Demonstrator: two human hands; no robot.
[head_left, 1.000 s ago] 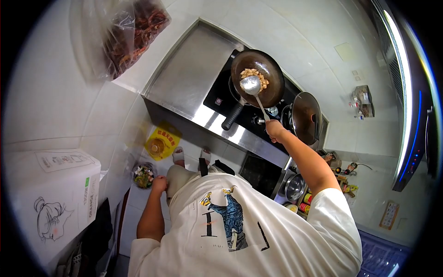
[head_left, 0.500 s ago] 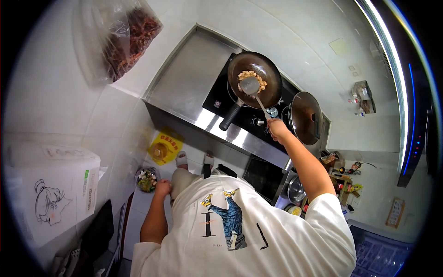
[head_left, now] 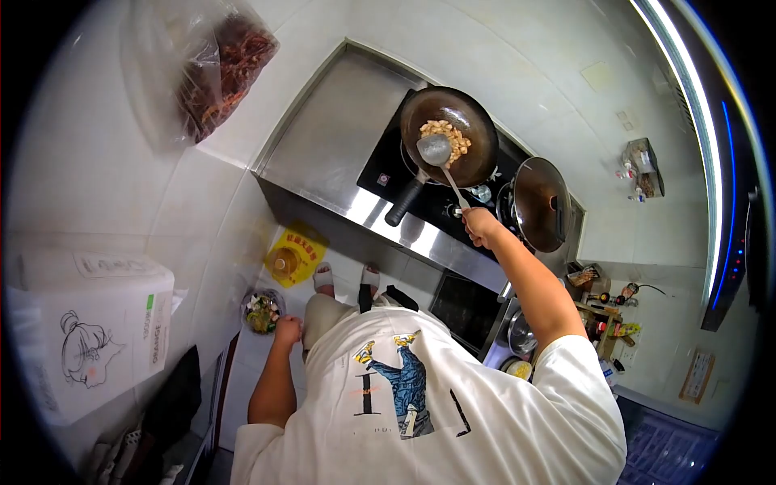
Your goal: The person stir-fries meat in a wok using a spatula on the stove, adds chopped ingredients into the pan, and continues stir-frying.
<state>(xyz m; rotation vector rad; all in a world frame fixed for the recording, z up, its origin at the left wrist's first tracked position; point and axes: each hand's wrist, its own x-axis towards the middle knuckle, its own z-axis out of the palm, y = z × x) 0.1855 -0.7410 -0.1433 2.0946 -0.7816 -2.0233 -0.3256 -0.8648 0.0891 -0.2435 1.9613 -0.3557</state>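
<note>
My right hand (head_left: pixel 482 227) is closed around the handle of a metal wok spatula (head_left: pixel 435 149). The spatula's broad blade is inside a dark wok (head_left: pixel 477 153), at the near-left edge of a heap of small pale-brown food pieces (head_left: pixel 449 137). The wok sits on the black gas stove (head_left: pixel 386 166), its black handle pointing toward me, untouched. Down by my thigh, my left hand (head_left: pixel 288 330) is curled closed, with nothing visible in it. Below that hand, a container of mixed scraps (head_left: pixel 263 311) stands on the floor.
A second pan with a glass lid (head_left: pixel 537 202) stands right of the wok. Steel counter (head_left: pixel 323 121) extends left. A yellow bag (head_left: pixel 299 250) with a jug lies on the floor. A plastic bag of dried red food (head_left: pixel 230 73) hangs upper left; bottles (head_left: pixel 602 323) stand at right.
The spatula blade has shifted slightly left and toward the near side of the wok, uncovering more food pieces. My left hand stays low at my side, still closed.
</note>
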